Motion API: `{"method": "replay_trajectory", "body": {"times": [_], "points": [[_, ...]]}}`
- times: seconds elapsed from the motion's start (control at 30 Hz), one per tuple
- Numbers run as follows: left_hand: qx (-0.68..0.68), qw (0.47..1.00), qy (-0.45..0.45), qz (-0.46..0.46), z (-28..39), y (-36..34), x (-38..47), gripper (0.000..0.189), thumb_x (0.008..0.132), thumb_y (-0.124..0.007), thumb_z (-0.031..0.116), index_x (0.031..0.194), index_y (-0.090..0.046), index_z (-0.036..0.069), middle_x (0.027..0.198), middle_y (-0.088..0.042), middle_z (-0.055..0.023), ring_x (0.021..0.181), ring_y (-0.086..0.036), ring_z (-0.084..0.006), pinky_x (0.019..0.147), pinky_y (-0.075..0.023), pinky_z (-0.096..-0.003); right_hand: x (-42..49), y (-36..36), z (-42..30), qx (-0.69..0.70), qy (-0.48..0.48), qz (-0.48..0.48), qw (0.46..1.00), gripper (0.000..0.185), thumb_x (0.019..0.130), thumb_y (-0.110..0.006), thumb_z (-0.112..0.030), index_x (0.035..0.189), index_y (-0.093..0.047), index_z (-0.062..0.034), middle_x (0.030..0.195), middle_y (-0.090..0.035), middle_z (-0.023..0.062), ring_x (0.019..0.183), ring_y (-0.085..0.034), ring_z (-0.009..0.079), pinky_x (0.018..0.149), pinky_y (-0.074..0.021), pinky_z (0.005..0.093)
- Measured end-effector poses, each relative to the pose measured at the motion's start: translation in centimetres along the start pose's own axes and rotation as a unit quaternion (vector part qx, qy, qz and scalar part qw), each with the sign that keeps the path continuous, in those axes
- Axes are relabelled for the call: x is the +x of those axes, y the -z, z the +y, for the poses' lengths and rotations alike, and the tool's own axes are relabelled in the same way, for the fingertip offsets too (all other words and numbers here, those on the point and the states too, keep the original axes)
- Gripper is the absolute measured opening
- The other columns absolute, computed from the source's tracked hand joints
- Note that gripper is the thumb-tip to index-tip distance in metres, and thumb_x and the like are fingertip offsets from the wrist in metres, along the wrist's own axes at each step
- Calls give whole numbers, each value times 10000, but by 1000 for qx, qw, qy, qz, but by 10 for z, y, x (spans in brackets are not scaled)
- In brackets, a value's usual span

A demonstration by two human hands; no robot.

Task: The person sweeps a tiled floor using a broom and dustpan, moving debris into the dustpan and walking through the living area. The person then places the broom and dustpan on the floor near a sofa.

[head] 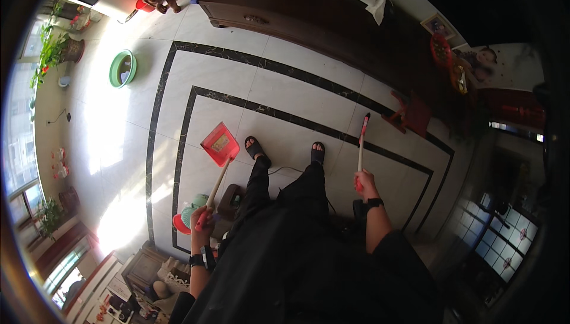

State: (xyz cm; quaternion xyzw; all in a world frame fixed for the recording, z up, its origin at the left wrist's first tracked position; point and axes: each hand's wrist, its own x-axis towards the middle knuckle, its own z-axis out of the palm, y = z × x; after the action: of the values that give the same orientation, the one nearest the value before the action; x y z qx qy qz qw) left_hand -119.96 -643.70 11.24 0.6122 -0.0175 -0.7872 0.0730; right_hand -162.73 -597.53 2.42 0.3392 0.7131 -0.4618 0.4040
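My left hand (203,226) is closed around the handle of a long-handled red plastic dustpan (221,144). The pan is angled out ahead of my left foot, close to the tiled floor, and a patch like a sticker shows inside it. On the other side, my right hand (366,183) grips the red end of a pale-handled broom (361,146). Its red and black head points away from me over the dark tile border; I cannot tell whether it touches the floor. Between the two tools stand my feet in dark sandals (254,146).
A long dark wooden cabinet (285,21) runs across the far side, with a small red stool (412,112) before it. A green basin (116,69) sits at the left. Beside my left leg are a brown box-like container (230,201) and green and red basins (182,223). A cable (287,168) lies behind my feet.
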Motion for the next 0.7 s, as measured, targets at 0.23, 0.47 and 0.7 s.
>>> {"method": "replay_trajectory", "body": {"times": [0.23, 0.47, 0.7], "points": [[87, 996, -23, 4, 58, 3, -2, 154, 934, -587, 170, 882, -539, 33, 701, -587, -51, 462, -472, -96, 375, -372, -212, -58, -219, 21, 17, -26, -136, 990, 253, 812, -561, 18, 1064, -584, 4, 632, -570, 108, 487, -568, 222, 428, -465, 370], [100, 994, -10, -34, 84, -3, 25, 169, 958, -559, 182, 879, -536, 35, 674, -546, -32, 461, -461, -87, 400, -387, -205, -85, -240, -39, 16, -50, -213, 976, 196, 873, -558, -25, 1066, -575, -49, 658, -529, 54, 477, -501, 151, 414, -421, 307], [133, 990, 39, -20, 107, 27, 61, 235, 974, -523, 231, 843, -548, 39, 565, -479, 9, 395, -424, -80, 347, -364, -198, -111, -119, -24, 36, -40, -107, 993, 610, 905, -603, -80, 1482, -439, -190, 698, -548, 24, 487, -468, 98, 414, -398, 276]]}}
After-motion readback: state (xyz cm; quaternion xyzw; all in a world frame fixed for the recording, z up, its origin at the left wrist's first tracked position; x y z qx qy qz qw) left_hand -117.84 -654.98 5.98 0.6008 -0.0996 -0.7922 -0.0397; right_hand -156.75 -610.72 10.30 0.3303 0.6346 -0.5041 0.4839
